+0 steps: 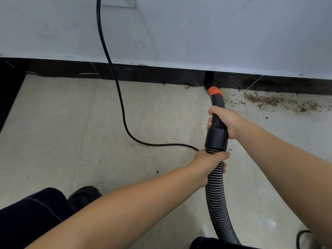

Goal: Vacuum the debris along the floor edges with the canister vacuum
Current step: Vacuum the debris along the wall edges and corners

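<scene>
Honestly, with your right hand (222, 121) wrapped round the nozzle (216, 105) and left hand (208, 161) clenching the hose (215, 191), that debris (269, 101) right of your hand could scatter if you swing fast.

I can't read any words, numbers or signs here. The orange ring (215, 92) near the tip of the vacuum pipe has a small dark mark on it, but it is too little and too blurry to make out. The black handle (217, 130) has no letters that I can see. The grey hose (216, 193), the black cord (115, 76), the white wall (179, 29) and the pale floor (89, 123) show only scuffs and dirt, no writing.
</scene>
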{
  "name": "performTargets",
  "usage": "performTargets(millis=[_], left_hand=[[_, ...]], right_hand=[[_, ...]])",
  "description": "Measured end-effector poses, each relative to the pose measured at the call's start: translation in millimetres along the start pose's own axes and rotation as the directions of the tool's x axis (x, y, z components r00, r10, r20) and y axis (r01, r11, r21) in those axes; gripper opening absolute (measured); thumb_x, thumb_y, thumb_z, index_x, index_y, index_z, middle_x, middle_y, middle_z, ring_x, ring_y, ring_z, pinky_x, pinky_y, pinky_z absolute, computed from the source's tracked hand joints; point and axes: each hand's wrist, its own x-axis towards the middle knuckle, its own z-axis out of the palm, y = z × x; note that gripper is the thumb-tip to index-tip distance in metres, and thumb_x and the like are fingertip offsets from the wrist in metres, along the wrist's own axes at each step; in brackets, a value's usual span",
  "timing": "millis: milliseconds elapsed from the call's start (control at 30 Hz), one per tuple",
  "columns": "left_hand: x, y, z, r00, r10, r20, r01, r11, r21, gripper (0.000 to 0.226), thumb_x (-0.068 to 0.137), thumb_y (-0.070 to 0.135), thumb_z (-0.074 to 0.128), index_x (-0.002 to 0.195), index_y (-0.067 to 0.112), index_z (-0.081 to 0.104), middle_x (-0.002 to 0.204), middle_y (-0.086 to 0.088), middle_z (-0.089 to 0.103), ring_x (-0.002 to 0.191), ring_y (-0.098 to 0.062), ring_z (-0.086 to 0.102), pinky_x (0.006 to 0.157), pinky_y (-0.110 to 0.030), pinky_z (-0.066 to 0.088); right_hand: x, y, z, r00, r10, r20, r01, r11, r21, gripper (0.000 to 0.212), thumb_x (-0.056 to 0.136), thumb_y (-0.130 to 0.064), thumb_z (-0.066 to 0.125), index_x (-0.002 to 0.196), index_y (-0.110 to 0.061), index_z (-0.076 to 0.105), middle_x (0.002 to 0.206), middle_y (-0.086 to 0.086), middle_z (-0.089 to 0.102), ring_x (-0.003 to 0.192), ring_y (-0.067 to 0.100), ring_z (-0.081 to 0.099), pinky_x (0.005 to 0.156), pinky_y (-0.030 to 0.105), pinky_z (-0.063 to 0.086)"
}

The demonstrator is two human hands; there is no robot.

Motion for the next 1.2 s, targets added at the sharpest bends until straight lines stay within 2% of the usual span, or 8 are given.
performTargets(millis=[300,500,767,967,1200], left_hand=[[-7,-5,-12,0.997,0.034,-0.073,-0.040,0.996,-0.085,0.012,0.086,0.018,0.067,0.090,0.014,0.057,0.067,-0.003,0.060,0.055,-0.013,0.057,0.054,-0.021,0.050],[-7,-6,-21,0.995,0.038,-0.097,-0.051,0.990,-0.133,0.017,0.085,0.018,0.068,0.096,0.011,0.058,0.069,-0.004,0.061,0.058,-0.015,0.058,0.065,-0.028,0.052],[-9,-4,-38,0.985,0.061,-0.162,-0.093,0.976,-0.197,0.012,0.085,0.017,0.068,0.086,0.013,0.057,0.059,-0.002,0.059,0.047,-0.012,0.056,0.046,-0.019,0.048],[-11,0,-58,0.976,0.072,-0.206,-0.117,0.969,-0.218,0.015,0.086,0.020,0.068,0.091,0.013,0.056,0.064,-0.003,0.060,0.055,-0.014,0.056,0.054,-0.022,0.048],[-13,8,-78,0.966,0.078,-0.246,-0.141,0.958,-0.249,0.015,0.085,0.020,0.068,0.090,0.013,0.055,0.061,-0.004,0.060,0.051,-0.013,0.055,0.053,-0.022,0.047]], right_hand=[[2,0,29,0.997,-0.004,0.078,0.011,0.996,-0.088,0.014,0.083,-0.012,0.064,0.091,-0.007,0.053,0.053,0.006,0.059,0.042,0.018,0.057,0.050,0.029,0.054],[6,0,45,0.993,-0.015,0.118,0.032,0.990,-0.137,0.017,0.083,-0.013,0.064,0.093,-0.008,0.052,0.054,0.005,0.059,0.043,0.018,0.057,0.052,0.030,0.055],[10,-4,77,0.980,-0.019,0.198,0.060,0.977,-0.204,0.016,0.084,-0.013,0.063,0.093,-0.008,0.051,0.053,0.005,0.059,0.042,0.017,0.056,0.052,0.030,0.055],[12,-5,108,0.967,-0.030,0.253,0.093,0.965,-0.243,0.016,0.084,-0.012,0.062,0.094,-0.009,0.050,0.052,0.005,0.058,0.043,0.017,0.056,0.052,0.031,0.055],[12,-10,141,0.953,-0.045,0.300,0.142,0.941,-0.308,0.016,0.085,-0.011,0.062,0.096,-0.009,0.050,0.053,0.005,0.059,0.043,0.018,0.058,0.052,0.030,0.055]])
